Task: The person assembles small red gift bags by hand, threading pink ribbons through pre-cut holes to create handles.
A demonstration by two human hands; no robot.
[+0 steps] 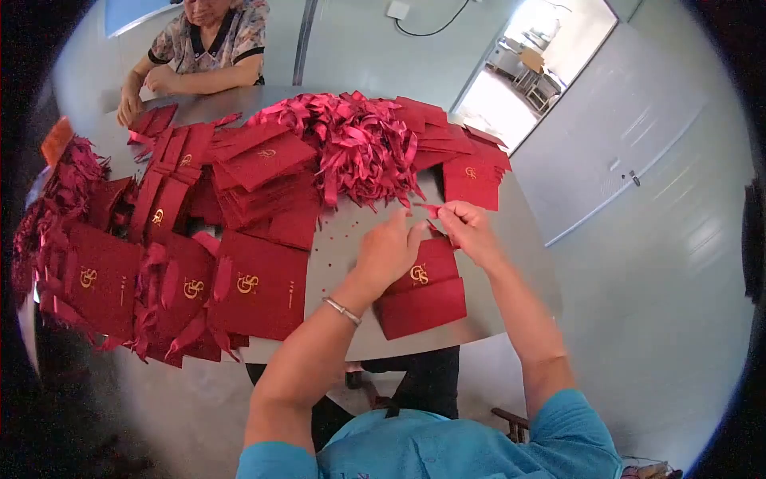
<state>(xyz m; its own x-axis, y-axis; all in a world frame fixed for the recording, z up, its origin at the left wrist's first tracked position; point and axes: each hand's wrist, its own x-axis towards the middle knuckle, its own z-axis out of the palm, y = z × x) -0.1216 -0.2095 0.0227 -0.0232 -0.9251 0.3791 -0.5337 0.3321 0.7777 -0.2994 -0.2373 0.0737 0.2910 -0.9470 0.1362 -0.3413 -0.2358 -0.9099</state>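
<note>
My right hand (467,227) pinches a red ribbon (428,210) above the top edge of a dark red bag (423,307) with a gold logo, which lies on the grey table (491,295) in front of me. Just left of it, my left hand (388,249) is raised near the ribbon's other end, thumb and fingers apart; whether its fingertips touch the ribbon is unclear. Beyond my hands lies a large heap of shiny red ribbons (363,152). A stack of red bags (471,180) sits behind my right hand.
Piles of red bags (267,279) and more ribbons (76,172) cover the table's left side. Small red bits lie beside my left forearm. Across the table sits a person (207,56) with arms on the tabletop. An open doorway is at the back right.
</note>
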